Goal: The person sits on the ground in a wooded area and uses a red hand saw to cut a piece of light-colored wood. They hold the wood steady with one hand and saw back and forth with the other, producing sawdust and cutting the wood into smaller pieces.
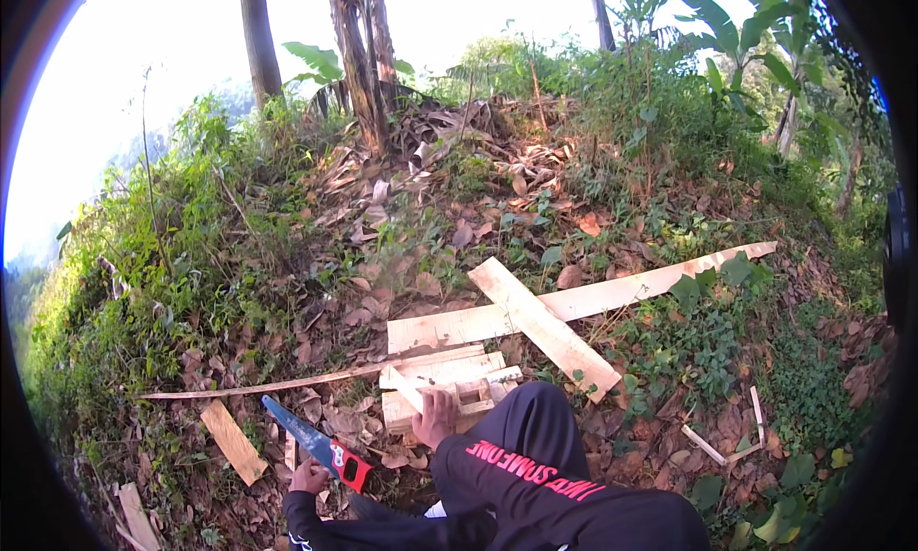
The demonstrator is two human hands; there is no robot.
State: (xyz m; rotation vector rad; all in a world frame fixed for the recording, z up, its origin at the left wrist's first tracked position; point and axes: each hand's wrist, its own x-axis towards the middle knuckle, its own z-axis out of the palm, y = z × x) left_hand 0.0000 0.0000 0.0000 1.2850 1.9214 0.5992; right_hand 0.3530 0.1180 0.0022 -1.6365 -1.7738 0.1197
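Observation:
My left hand (308, 476) is closed at the edge of a hand saw (304, 431), where the blade meets the handle. The saw has a blue-grey blade pointing away to the left and a red and black handle. My right hand (437, 417) grips the near end of a short pale wood strip (406, 388), its fingers wrapped over it. Under that strip lies a small stack of sawn boards (445, 370), with little blocks beside my knee. The underside of the right hand is hidden.
Beyond the stack a long plank (660, 281) lies on leafy ground, crossed by a shorter board (545, 326). A thin batten (258, 389) reaches left. Wood offcuts (234, 442) lie left of the saw, thin sticks (705, 445) at right. Plants and tree trunks (356, 68) stand behind.

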